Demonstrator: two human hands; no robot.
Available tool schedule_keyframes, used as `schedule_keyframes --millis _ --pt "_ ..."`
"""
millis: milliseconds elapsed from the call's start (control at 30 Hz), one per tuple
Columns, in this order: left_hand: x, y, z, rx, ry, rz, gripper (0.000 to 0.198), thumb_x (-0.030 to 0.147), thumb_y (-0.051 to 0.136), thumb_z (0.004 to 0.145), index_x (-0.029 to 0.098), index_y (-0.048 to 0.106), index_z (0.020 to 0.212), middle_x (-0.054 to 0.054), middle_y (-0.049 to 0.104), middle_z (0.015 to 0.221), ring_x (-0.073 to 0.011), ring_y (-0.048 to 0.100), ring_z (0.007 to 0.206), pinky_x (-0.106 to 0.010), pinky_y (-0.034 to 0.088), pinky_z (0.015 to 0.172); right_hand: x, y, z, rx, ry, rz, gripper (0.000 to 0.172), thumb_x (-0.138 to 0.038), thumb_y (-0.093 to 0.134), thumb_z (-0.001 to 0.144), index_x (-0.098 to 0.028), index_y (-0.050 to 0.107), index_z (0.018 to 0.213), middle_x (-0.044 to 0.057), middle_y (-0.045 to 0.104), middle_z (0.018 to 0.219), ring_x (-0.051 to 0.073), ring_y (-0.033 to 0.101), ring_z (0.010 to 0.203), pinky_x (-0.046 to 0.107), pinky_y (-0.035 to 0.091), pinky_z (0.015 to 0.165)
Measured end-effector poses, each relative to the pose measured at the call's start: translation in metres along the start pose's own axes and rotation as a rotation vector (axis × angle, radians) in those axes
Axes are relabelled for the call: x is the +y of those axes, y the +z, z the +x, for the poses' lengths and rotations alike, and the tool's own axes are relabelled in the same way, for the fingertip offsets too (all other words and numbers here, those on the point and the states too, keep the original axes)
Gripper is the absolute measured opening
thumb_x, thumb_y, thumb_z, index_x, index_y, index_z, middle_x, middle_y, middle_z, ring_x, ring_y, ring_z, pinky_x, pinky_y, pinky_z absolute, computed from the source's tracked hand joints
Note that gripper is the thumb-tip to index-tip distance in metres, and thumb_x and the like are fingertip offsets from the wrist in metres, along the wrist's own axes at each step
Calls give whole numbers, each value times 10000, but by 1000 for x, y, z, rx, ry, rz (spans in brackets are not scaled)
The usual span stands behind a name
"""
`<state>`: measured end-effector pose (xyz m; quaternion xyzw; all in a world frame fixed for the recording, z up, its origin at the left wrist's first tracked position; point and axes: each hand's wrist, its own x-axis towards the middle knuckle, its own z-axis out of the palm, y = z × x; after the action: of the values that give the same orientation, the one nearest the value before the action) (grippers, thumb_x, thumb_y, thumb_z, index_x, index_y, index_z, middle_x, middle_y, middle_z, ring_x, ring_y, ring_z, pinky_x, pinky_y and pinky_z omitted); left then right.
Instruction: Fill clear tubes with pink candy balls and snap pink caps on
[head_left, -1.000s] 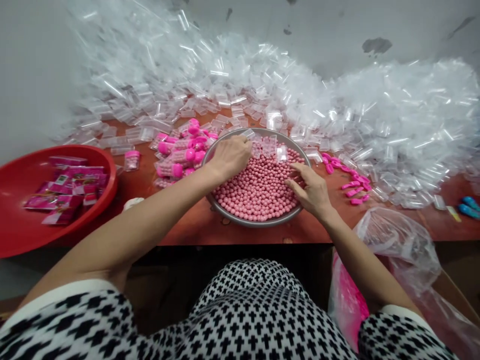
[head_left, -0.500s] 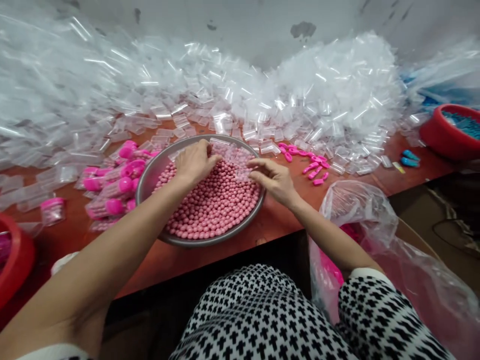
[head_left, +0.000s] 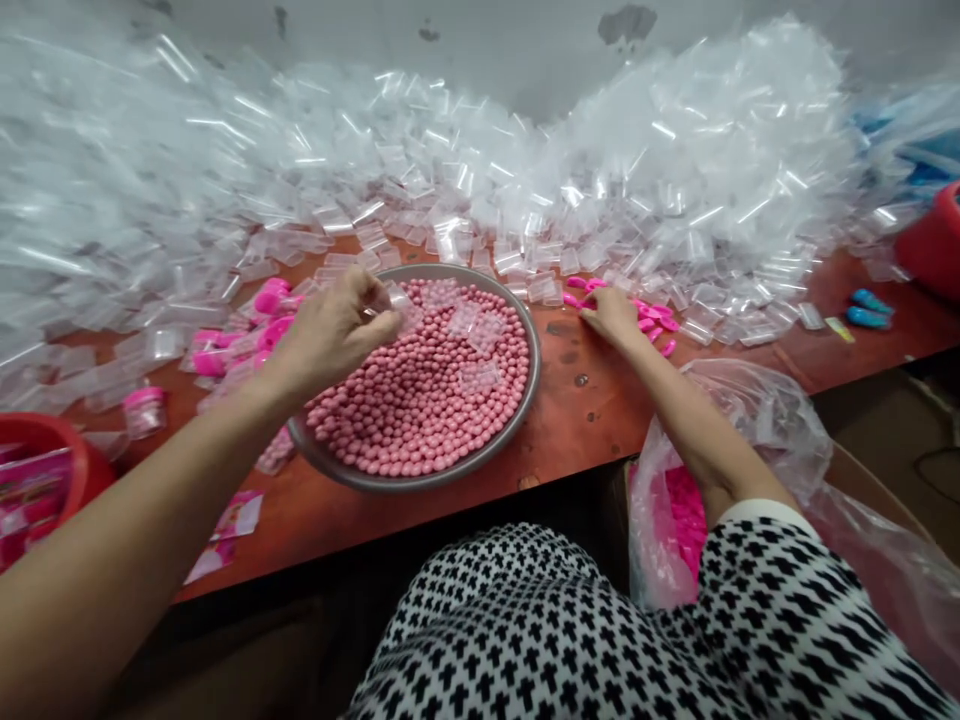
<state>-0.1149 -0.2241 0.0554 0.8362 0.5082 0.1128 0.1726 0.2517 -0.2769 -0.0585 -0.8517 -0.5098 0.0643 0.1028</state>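
A round metal pan (head_left: 525,400) full of pink candy balls (head_left: 420,400) sits on the red-brown table, with a few clear plastic tubes lying on the candy. My left hand (head_left: 330,335) hovers over the pan's left rim, fingers closed on a clear plastic tube (head_left: 390,300). My right hand (head_left: 611,315) rests on the table to the right of the pan, fingers curled among the loose pink caps (head_left: 652,320); I cannot make out whether it holds one.
A huge heap of clear tubes (head_left: 450,170) fills the back of the table. Filled tubes with pink caps (head_left: 255,330) lie left of the pan. A red basin (head_left: 45,470) is at far left, another red basin (head_left: 937,240) far right, and a plastic bag of pink caps (head_left: 675,510) by my right side.
My right hand left the pan and moved right to the pink caps on the table. My left hand lifted off the candy, holding a clear tube. The view shifted slightly left.
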Motion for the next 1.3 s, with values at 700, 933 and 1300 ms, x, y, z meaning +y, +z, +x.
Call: schedule_keyframes --millis 700,933,1300 --pt "11 59 27 -341 393 374 191 86 571 842 131 741 768 -137 761 872 -270 714 917 -326 485 805 14 -21 -85 -179 -448 -470 320 -305 461 979 -146 701 1118 165 701 1129 272 696 868 314 350 554" --pt "-34 50 -5 -279 -143 -1169 286 257 842 722 144 615 854 -25 701 796 -154 686 737 -311 564 777 30 23 -59 -16 -603 69 294 -381 625 874 -170 774 1016 131 703 960 271 664 906 370 513 785" --pt "-30 44 -19 -214 -2 -1093 242 248 671 871 157 656 1095 -82 741 1012 -172 720 887 -333 575 854 23 8 -71 7 -390 228 531 -517 614 854 -138 733 1206 129 775 923 268 689 769 378 517 723"
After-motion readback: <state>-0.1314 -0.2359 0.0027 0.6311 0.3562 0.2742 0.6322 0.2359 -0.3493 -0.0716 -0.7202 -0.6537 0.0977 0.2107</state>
